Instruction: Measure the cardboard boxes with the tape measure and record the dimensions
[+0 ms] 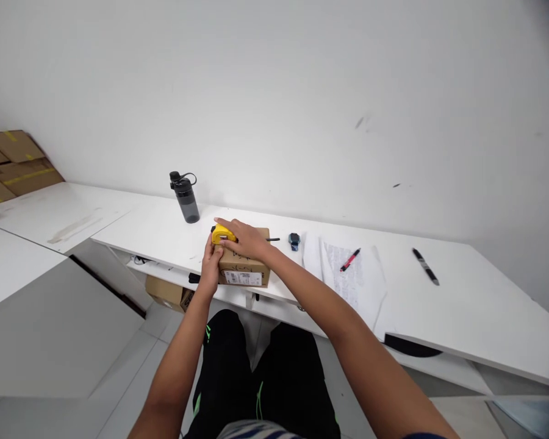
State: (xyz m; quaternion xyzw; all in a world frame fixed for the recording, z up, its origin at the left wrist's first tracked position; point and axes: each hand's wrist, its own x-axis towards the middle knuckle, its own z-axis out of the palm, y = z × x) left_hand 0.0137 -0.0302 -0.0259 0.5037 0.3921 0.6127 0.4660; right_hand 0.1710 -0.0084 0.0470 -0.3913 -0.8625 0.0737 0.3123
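One yellow tape measure (219, 234) atop a cardboard box (247, 265) at the front edge of the table (153, 228).
The box's label (243, 278) is too small to read. The left hand (211, 263) lies along the box's left side; its grip cannot be told. The right hand (247, 239) is closed on the tape measure, hiding part of its case. Beyond the right wrist, only one end of a dark rod (275, 239) shows.
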